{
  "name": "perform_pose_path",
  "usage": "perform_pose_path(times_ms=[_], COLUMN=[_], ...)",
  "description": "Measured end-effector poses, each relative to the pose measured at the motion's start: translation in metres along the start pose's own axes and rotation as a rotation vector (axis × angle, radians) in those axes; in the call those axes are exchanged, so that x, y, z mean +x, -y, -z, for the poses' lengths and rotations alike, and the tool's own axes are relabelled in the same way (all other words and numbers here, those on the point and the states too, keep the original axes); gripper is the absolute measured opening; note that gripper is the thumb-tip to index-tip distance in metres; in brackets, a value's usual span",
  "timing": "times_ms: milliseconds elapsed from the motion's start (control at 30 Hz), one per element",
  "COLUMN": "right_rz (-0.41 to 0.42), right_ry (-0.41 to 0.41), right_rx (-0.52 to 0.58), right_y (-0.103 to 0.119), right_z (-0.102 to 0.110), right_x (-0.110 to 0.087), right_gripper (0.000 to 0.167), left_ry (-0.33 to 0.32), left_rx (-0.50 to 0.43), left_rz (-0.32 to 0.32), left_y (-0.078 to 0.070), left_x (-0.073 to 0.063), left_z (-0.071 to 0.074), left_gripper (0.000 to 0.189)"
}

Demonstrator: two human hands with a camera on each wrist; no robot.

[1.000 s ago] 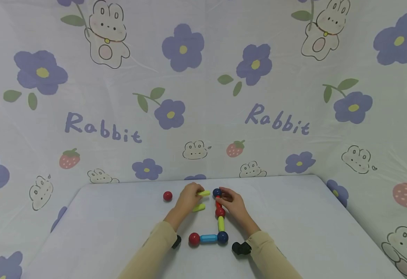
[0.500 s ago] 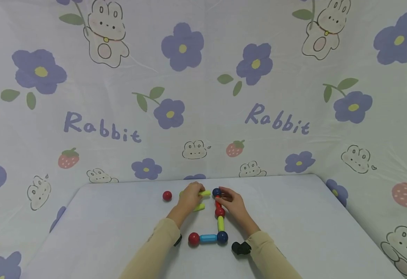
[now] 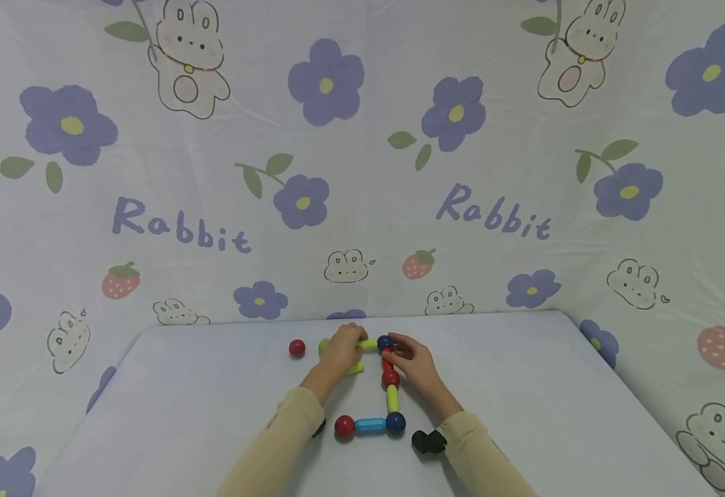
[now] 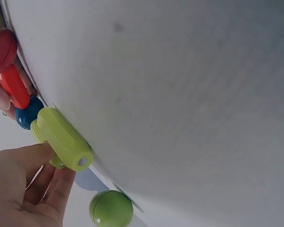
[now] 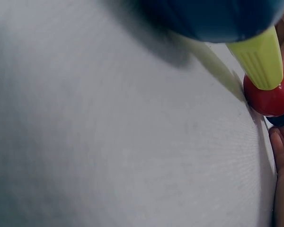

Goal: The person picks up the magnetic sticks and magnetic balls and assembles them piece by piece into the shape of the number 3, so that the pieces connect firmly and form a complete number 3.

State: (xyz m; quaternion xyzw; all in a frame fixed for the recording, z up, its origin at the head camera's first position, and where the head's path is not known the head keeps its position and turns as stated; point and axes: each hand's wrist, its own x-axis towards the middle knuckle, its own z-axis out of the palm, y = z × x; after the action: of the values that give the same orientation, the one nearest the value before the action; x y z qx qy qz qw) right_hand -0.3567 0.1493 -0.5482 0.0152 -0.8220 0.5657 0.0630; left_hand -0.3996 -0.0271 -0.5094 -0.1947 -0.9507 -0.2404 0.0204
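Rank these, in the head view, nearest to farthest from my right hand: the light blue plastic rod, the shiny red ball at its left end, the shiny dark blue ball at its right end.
From your right hand:
1. Dark blue ball: toward you, slightly left.
2. Light blue rod: left of that ball.
3. Red ball: farther left.

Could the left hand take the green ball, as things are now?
Probably yes, after letting go: the left hand pinches a yellow stick, but the green ball lies close with nothing visible between them.
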Motion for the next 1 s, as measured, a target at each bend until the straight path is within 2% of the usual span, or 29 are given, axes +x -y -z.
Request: perform_pose_path(times_ms=[467, 800, 1000], right_rz=[0.017, 0.012, 0.016], right_ry=[0.0, -0.001, 0.014], right_rx=[0.002, 0.001, 0.008], right_y=[0.002, 0.0022, 0.0016], right_z=[0.0013, 0.0007, 0.0013], right_x=[0.0007, -0.0003, -0.0021], right_gripper=[0.05, 0.05, 0.052], left_ry=[-0.009, -0.018, 0.004], left_rx=[-0.016, -0.094, -0.132], left_rz=[-0.024, 0.018, 0.054], left_y=[0.0001, 0.0032, 0.0034], left_x=[-0.001, -0.0014, -0.003], left_z=[0.0019, 0.0001, 0.0009], left_gripper=[0.024, 0.022, 0.022])
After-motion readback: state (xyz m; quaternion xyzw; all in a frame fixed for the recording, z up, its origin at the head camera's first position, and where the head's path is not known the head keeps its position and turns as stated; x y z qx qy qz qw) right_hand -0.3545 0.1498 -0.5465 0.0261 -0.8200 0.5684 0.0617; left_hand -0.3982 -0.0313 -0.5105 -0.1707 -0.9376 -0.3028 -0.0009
